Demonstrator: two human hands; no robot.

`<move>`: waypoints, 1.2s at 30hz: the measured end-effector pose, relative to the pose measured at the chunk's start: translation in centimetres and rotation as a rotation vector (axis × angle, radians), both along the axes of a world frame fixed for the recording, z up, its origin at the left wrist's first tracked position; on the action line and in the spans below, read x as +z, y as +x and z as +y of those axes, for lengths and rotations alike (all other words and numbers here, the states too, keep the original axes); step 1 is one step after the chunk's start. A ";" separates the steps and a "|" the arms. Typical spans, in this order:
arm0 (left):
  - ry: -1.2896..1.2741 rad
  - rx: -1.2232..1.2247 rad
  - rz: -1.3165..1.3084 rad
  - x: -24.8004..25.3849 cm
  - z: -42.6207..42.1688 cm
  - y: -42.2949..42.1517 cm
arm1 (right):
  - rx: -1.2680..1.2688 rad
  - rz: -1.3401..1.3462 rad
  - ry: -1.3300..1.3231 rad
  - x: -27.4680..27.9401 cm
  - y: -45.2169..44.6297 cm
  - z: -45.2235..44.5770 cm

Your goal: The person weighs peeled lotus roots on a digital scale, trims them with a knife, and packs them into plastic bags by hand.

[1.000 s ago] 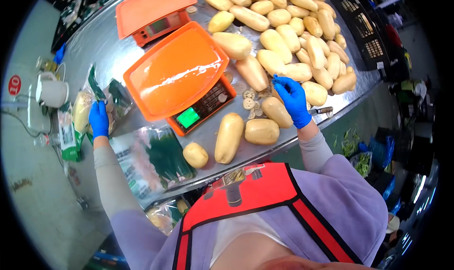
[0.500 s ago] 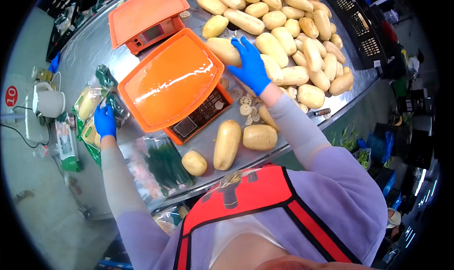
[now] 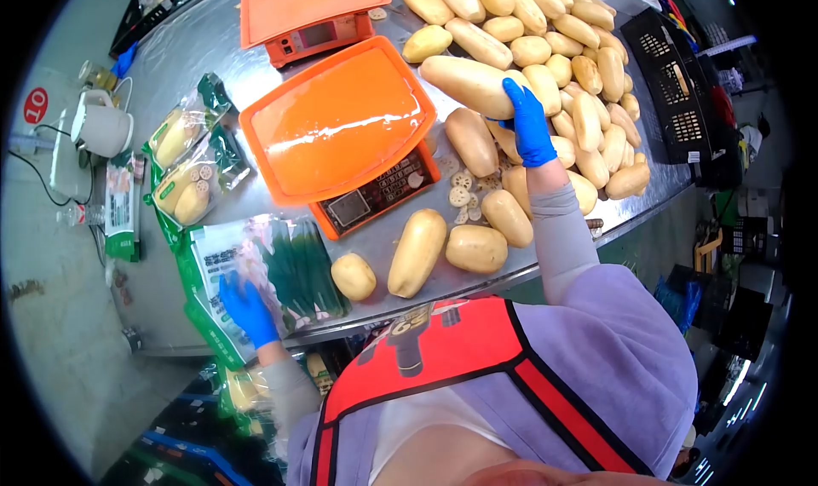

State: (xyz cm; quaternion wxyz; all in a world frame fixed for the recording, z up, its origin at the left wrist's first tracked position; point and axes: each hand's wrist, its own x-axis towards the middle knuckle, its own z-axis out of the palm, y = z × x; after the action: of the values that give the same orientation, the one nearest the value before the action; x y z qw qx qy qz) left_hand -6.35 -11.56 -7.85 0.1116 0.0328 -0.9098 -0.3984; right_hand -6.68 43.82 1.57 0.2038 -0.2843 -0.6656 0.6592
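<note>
My right hand (image 3: 532,128), in a blue glove, is closed around the end of a long peeled lotus root (image 3: 469,84) beside the orange scale. Other lotus roots (image 3: 471,143) lie below it, and a large pile (image 3: 588,77) spreads to the right. My left hand (image 3: 245,309), also gloved in blue, lies with fingers stretched out on a stack of printed green-and-clear plastic bags (image 3: 298,269) at the table's near edge. Two filled bags of lotus root (image 3: 187,192) rest beyond it.
An orange scale (image 3: 341,120) stands mid-table, with a second scale (image 3: 315,9) behind it. Lotus root slices (image 3: 460,196) and several whole roots (image 3: 417,252) lie in front. A black crate (image 3: 682,94) stands at right, a white kettle (image 3: 102,124) at left.
My right hand has gripped a lotus root and lifted it from beside the scale. My left hand has left the filled bags and moved nearer me onto the bag stack. The view has shifted.
</note>
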 end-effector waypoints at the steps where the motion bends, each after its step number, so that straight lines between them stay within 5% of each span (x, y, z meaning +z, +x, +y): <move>1: -0.090 0.003 -0.008 0.5 0.7 0.5 | 0.001 0.005 -0.002 0.7 0.1 -0.1; 3: -0.171 -0.032 0.004 1.8 2.7 0.9 | 0.005 0.008 -0.346 1.6 0.4 -0.4; 8: -0.689 -0.098 -0.036 1.8 5.6 0.9 | 0.060 0.157 -0.615 2.0 0.9 -1.6; 18: -0.593 -0.204 -0.058 3.5 6.3 -1.5 | 0.255 0.042 -0.884 3.1 1.7 -4.0; 20: -0.160 -0.346 0.073 5.5 8.8 -2.0 | 0.382 0.011 -0.831 2.0 1.8 -3.9; 24: 0.686 -0.485 -0.300 12.4 16.4 -1.3 | 0.455 -0.107 -0.779 3.4 1.7 -7.0; 28: 0.481 -0.814 -0.140 15.1 21.5 -0.5 | 0.605 -0.226 -0.502 3.9 2.4 -9.1; 32: 0.645 -0.744 -0.262 15.2 21.8 -1.5 | 0.622 -0.090 -0.800 3.5 3.3 -9.7; 36: 0.717 -0.463 -0.039 14.9 23.4 -2.9 | 0.616 0.053 -0.668 1.2 5.4 -6.9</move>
State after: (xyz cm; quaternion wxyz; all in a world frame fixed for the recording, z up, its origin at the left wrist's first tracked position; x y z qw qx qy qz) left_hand -9.22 11.85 7.03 -0.0165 -0.1278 -0.6991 -0.7033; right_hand -1.33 36.96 2.81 -0.0878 -0.1061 -0.4648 0.8747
